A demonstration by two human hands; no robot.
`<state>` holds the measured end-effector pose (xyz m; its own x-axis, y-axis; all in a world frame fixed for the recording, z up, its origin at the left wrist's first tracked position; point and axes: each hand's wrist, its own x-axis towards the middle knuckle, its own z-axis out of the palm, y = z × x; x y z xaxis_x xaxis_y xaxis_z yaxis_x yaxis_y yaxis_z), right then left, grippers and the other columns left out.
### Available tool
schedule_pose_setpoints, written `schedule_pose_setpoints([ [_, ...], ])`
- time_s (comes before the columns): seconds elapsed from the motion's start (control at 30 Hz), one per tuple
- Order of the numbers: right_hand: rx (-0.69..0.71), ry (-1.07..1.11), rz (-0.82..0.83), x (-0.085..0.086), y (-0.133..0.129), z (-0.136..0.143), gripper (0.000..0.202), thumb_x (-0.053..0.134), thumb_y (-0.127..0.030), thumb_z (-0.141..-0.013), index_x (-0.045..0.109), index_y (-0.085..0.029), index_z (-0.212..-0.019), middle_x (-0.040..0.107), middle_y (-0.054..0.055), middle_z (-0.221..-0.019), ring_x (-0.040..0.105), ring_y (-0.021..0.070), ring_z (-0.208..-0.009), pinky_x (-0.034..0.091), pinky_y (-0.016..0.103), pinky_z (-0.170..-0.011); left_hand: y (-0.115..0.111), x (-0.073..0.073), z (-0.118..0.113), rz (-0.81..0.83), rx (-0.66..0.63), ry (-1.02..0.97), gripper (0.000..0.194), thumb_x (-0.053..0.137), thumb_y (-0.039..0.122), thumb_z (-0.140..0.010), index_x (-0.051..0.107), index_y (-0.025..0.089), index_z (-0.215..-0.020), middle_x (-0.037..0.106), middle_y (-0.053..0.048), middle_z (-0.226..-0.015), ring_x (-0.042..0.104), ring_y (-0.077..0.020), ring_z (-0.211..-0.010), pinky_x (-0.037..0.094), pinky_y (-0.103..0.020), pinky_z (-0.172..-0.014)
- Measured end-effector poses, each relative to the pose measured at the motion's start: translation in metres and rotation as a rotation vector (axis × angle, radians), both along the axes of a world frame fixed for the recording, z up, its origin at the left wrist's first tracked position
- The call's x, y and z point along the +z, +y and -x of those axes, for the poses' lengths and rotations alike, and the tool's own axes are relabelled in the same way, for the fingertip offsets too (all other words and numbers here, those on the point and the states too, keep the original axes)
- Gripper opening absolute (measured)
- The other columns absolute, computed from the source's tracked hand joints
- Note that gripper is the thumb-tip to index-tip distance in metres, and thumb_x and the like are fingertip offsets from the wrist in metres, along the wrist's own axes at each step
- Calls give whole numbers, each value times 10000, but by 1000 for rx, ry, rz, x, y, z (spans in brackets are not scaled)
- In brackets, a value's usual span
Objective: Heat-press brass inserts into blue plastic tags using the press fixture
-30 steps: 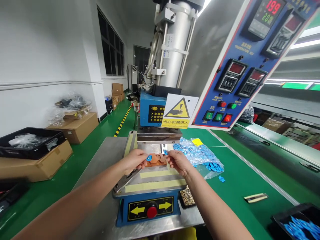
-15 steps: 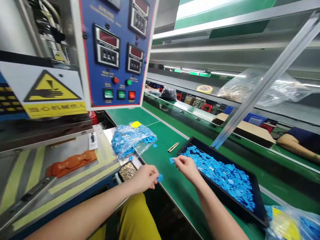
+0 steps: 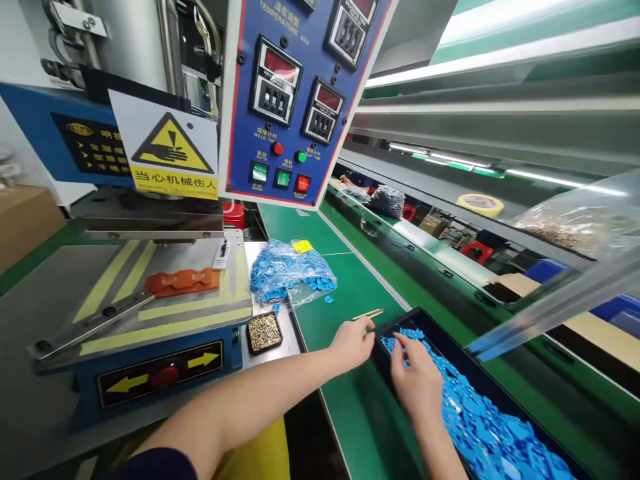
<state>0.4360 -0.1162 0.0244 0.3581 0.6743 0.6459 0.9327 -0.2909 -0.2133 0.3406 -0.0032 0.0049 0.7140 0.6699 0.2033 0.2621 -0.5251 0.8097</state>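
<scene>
My right hand (image 3: pixel 417 377) lies palm-down on the blue plastic pieces (image 3: pixel 480 413) in the black tray (image 3: pixel 505 393), fingers half spread, holding nothing that I can see. My left hand (image 3: pixel 353 343) rests loosely curled at the tray corner, perhaps to steady it. The tray stands on the green bench (image 3: pixel 350 287), beside the press machine (image 3: pixel 150 280) in a factory hall.
</scene>
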Motion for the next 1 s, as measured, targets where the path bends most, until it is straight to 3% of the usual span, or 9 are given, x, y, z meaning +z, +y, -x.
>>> schedule_pose_setpoints([
  [0.07,225,81,104,-9,41,23,318,366,-285,-917,630,-182,-1062,667,110,-967,621,215,-878,462,321,-804,13,-22,37,-12,88,-46,200,437,230,-857,604,189,-961,627,-13,-649,578,-162,-615,423,-273,-638],
  [0.1,269,98,153,-14,63,32,323,357,-260,-919,623,-177,-1082,660,110,-988,618,212,-897,459,316,-810,22,-30,57,-29,128,-39,165,443,213,-848,601,190,-890,603,-4,-633,564,-156,-609,413,-266,-626],
  [0.17,238,88,241,-27,108,42,340,359,-233,-917,603,-165,-1145,637,123,-1066,607,225,-931,453,323,-803,43,-36,91,-94,213,26,137,451,176,-833,584,187,-799,591,-16,-679,566,-161,-668,409,-264,-645],
  [0.23,150,50,290,-40,146,42,352,391,-234,-911,589,-148,-1189,602,151,-1154,577,251,-984,444,338,-798,66,-34,116,-191,320,171,156,428,153,-847,580,174,-817,606,-57,-808,578,-182,-788,418,-278,-709],
  [0.33,114,9,334,-56,176,33,321,418,-227,-909,636,-148,-1130,621,153,-1116,542,268,-993,427,345,-794,99,-28,133,-290,448,492,197,403,140,-873,580,144,-960,590,-128,-1007,561,-235,-975,422,-318,-791],
  [0.47,159,16,361,-66,174,21,283,424,-197,-910,686,-165,-1014,664,110,-973,535,243,-931,411,322,-796,124,-30,124,-241,472,710,258,415,54,-829,623,96,-975,599,-178,-1017,593,-284,-964,450,-348,-746],
  [0.63,181,18,339,-71,163,22,257,446,-207,-908,686,-183,-999,659,94,-965,530,229,-917,404,311,-781,131,-34,102,-193,459,817,313,427,-21,-782,670,76,-952,635,-188,-993,624,-280,-941,475,-342,-741],
  [1.0,232,82,168,-84,170,20,238,463,-221,-882,696,-181,-908,674,83,-911,554,225,-875,418,322,-765,125,-27,107,-241,470,713,302,379,5,-839,619,81,-1007,620,-172,-1005,614,-264,-940,458,-338,-745],
])
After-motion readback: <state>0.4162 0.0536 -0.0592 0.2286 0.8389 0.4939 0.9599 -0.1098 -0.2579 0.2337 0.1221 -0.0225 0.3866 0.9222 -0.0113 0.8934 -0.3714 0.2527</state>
